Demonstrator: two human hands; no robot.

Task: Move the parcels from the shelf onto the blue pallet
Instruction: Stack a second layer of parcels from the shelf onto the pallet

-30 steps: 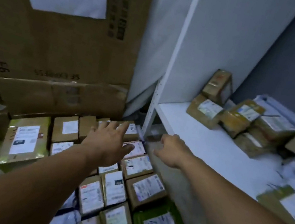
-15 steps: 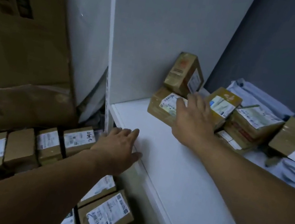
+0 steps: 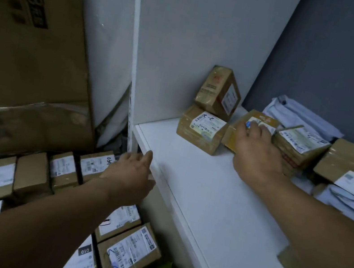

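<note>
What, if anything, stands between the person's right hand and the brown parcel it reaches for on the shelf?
Nothing visible does. The right hand has its fingers on top of the parcel, which sits on the white shelf with other parcels close on both sides.
</note>
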